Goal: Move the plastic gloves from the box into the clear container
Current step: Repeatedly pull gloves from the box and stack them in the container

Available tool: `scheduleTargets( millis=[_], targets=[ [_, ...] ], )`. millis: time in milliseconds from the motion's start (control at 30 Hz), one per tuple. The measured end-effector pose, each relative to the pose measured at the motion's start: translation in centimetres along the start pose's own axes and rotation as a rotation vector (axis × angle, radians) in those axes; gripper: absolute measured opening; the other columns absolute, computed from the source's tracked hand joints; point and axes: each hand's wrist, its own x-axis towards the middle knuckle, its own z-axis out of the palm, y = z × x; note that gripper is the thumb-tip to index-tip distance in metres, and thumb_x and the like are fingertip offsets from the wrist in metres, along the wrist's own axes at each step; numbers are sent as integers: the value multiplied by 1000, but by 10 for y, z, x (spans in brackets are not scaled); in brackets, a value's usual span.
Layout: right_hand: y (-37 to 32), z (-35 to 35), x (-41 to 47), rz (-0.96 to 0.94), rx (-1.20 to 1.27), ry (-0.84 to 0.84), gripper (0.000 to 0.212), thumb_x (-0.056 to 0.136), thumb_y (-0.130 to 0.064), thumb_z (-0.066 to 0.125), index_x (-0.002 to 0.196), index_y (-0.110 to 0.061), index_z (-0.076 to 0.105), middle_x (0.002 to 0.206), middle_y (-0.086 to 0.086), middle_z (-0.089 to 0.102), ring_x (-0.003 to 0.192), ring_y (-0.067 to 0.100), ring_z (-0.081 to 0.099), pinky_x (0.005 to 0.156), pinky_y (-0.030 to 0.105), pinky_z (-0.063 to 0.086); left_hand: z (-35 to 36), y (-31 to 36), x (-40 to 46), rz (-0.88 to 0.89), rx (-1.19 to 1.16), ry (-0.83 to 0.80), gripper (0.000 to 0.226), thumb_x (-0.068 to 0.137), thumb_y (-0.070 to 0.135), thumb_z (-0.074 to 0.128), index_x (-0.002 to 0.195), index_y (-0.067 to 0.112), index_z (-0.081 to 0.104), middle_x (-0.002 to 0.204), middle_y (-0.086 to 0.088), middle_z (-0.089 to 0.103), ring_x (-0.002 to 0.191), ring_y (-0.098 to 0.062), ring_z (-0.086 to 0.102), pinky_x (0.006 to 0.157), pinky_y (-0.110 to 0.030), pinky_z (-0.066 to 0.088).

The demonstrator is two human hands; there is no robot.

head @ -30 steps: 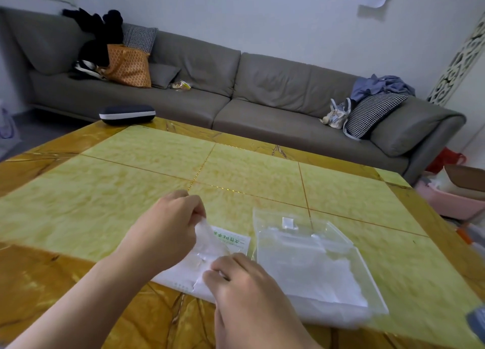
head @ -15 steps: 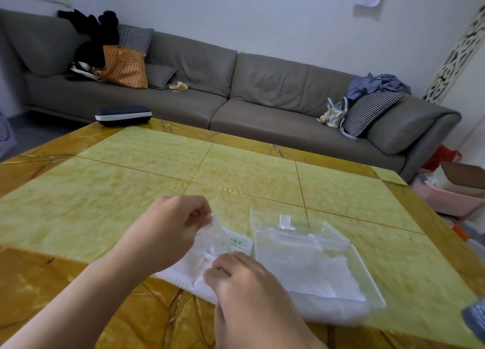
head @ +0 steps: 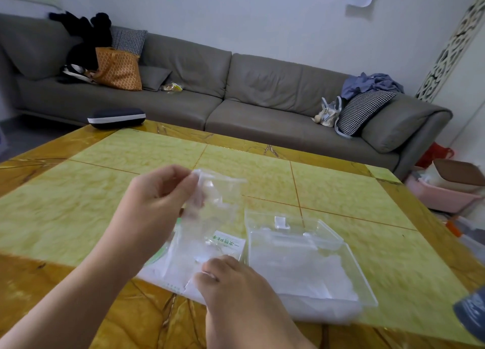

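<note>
Head view, left hand [head: 154, 207] pinching plastic glove [head: 210, 204] above box [head: 223, 243]

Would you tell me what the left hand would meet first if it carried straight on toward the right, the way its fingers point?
Probably nothing solid: the left hand pinches a glove raised above the clear container, so that way looks free, though depth is uncertain.
</note>
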Motion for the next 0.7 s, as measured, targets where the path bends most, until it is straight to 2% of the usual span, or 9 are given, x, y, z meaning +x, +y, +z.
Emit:
scheduleTargets(
  millis=[67,133,233,267,367,433,533,600,700],
  targets=[
    [-1,-6,-1,-4,30,-12,52,79,-18,34,119,-17,66,126,-2,57,118,23,56,84,32,47,0,3,2,-155,-217,25,25,103,25,59,96,7,75,86,-14,76,81,-28,73,70,-41,59],
    [1,-16,-8,60,149,4,39,91,-20,43,126,-23,61,139,-13,45,124,17,50,97,32,46,-1,4,4,-282,-398,46,26,104,22,57,102,3,74,92,-18,76,79,-27,73,60,-34,58],
    [1,-33,-13,217,411,367,18,85,-32,49,97,-28,61,115,-17,55,102,7,57,84,25,49,-1,4,6,-356,-546,57,27,105,16,52,109,-3,72,97,-19,76,72,-25,71,46,-27,53],
    [1,-39,-14,267,480,460,14,84,-38,53,95,-31,58,108,-17,56,102,6,57,82,22,48,0,4,5,-368,-574,52,28,106,14,51,109,-3,72,97,-19,76,71,-24,71,44,-26,52],
    [9,-48,-12,398,703,465,48,78,-64,65,117,-40,48,117,-26,52,121,-2,51,93,15,43,6,-1,3,-401,-614,4,31,106,14,49,109,-2,74,95,-17,75,73,-22,71,51,-29,56],
    [13,-55,-11,422,858,362,49,79,-61,75,119,-41,53,118,-26,60,118,-3,57,96,17,46,14,-5,0,-433,-678,-40,32,104,13,48,104,-2,77,91,-18,72,72,-24,71,54,-32,59],
    [19,-63,-11,378,1018,380,12,93,-28,78,92,-21,69,82,-8,73,75,7,69,71,23,54,29,-4,-6,-499,-830,-114,37,93,14,53,114,-10,72,104,-24,71,85,-30,72,67,-40,65],
    [25,-66,-14,411,1091,448,20,98,-16,72,80,-8,66,62,-3,65,55,10,58,54,20,46,34,-2,-8,-533,-928,-169,45,94,19,52,125,-9,67,112,-21,72,91,-31,73,78,-43,64],
    [34,-67,-15,458,1165,525,20,97,-8,71,79,-5,61,58,8,62,47,21,53,46,30,44,33,2,-14,-552,-959,-319,63,103,49,41,134,-1,64,128,-24,68,116,-38,68,102,-54,48]
  ],
)
